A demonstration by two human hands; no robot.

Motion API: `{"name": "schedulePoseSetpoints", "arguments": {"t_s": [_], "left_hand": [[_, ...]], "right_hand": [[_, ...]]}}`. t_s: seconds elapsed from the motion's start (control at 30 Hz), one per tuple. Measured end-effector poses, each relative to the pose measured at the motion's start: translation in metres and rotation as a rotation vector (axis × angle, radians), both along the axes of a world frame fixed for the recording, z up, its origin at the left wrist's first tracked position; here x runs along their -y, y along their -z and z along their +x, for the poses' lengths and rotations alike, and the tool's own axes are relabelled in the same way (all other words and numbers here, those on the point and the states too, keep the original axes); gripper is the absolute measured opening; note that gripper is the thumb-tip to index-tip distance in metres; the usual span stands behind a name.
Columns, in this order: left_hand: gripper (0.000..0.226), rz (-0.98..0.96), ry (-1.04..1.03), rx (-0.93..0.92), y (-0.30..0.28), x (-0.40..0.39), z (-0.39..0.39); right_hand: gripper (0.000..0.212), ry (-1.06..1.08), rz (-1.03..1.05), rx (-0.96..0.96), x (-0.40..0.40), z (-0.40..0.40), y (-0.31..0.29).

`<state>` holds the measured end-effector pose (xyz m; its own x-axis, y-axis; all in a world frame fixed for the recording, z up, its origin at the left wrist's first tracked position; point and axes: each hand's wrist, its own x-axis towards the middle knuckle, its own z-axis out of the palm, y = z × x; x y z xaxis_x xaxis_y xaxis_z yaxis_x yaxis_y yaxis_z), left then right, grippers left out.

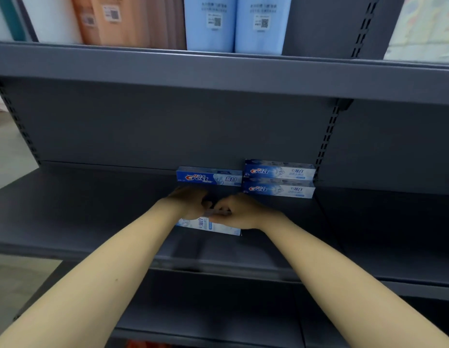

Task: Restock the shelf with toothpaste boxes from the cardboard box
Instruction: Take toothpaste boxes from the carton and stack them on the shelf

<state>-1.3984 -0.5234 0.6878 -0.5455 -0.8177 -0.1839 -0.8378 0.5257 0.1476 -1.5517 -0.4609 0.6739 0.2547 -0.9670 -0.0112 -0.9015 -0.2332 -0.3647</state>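
Note:
Both of my hands hold one pale blue toothpaste box (210, 226) over the middle of the dark grey shelf (80, 212). My left hand (188, 203) grips its left part from above and my right hand (239, 212) grips its right part; most of the box is hidden under them. Behind my hands, against the back panel, a single blue Crest box (209, 177) lies flat. To its right two Crest boxes (280, 179) are stacked one on the other. The cardboard box is not in view.
The shelf above (218, 71) carries tall blue packs (233, 23) and orange packs (112, 18). A slotted upright (327, 136) stands just right of the stacked boxes. A lower shelf (218, 310) shows under my forearms. Floor is visible at the far left.

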Motion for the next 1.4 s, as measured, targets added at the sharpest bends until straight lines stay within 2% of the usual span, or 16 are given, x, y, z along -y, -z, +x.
{"name": "schedulePoseSetpoints", "arguments": {"t_s": [0.17,0.3,0.4,0.47,0.67,0.87,1.0,1.17,1.3,1.4], "left_hand": [[0.036,0.030,-0.004,-0.017,0.000,-0.016,0.000],[0.039,0.035,0.030,-0.046,-0.001,-0.025,-0.004],[0.044,0.031,0.057,-0.031,-0.002,-0.033,-0.007],[0.035,0.035,0.095,-0.033,0.001,-0.037,-0.010],[0.028,0.012,0.142,-0.099,0.014,-0.048,-0.022],[0.038,0.011,0.110,-0.123,0.014,-0.048,-0.021],[0.028,0.016,0.112,-0.144,0.019,-0.048,-0.020],[0.041,-0.018,0.120,-0.137,0.017,-0.052,-0.019],[0.049,-0.061,0.124,-0.167,0.018,-0.051,-0.018],[0.054,-0.172,0.115,-0.157,0.019,-0.050,-0.017]], "right_hand": [[0.025,0.048,-0.005,-0.078,-0.012,0.000,-0.002],[0.021,0.086,-0.069,-0.245,-0.025,-0.014,-0.004],[0.030,0.118,-0.098,-0.400,-0.038,-0.035,-0.005],[0.034,0.149,-0.105,-0.431,-0.048,-0.049,-0.004],[0.028,0.203,-0.111,-0.384,-0.069,-0.066,0.005],[0.041,0.344,-0.116,-0.257,-0.077,-0.083,-0.007],[0.045,0.399,-0.067,-0.268,-0.075,-0.096,-0.014],[0.046,0.356,-0.006,-0.269,-0.069,-0.088,-0.010],[0.057,0.275,0.027,-0.257,-0.063,-0.069,-0.005],[0.061,0.256,0.020,-0.236,-0.058,-0.061,-0.003]]}}
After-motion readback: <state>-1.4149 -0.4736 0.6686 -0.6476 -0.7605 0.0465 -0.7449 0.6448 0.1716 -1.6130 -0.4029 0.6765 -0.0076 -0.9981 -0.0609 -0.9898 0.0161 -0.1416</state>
